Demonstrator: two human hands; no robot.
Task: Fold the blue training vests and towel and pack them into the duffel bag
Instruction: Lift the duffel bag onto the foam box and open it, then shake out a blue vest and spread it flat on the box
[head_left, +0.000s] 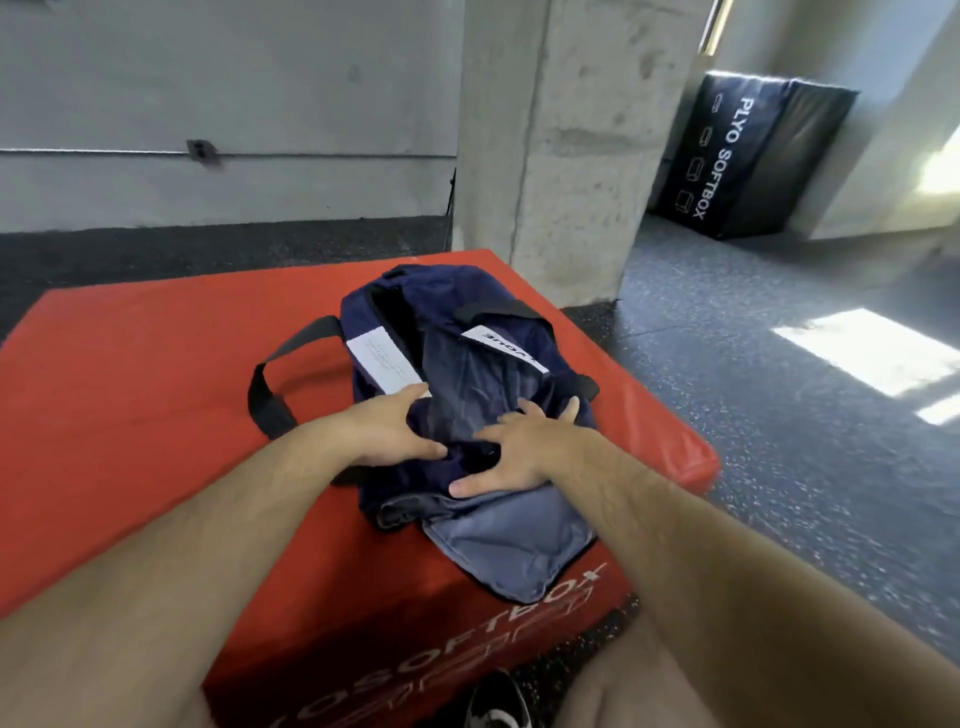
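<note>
Under everything lies the red padded vinyl soft box (130, 395), which gives you a raised, flat surface to pack on. At its left a black webbing handle loop (275, 384) lies thrown outward, probably so it stays out of the opening. Your left hand (387, 428) rests on the near left side of the navy fabric duffel bag (467, 332), fingers reaching to the white rectangular label (382, 364). The tips sink into the cloth, and you cannot tell from here whether they pinch it or only press. The bag sits on the right half of the box, its long axis running near to far, with dark blue cloth rumpled in the middle. No vest or towel lies loose on the box, so they are likely already inside. Your right hand (519, 449) lies beside the left with fingers spread and fairly straight, palm down, apparently flattening the contents. Just nearer, a grey-blue fabric panel (509, 540) hangs over the box's edge; whether it is towel or bag end is unclear.
</note>
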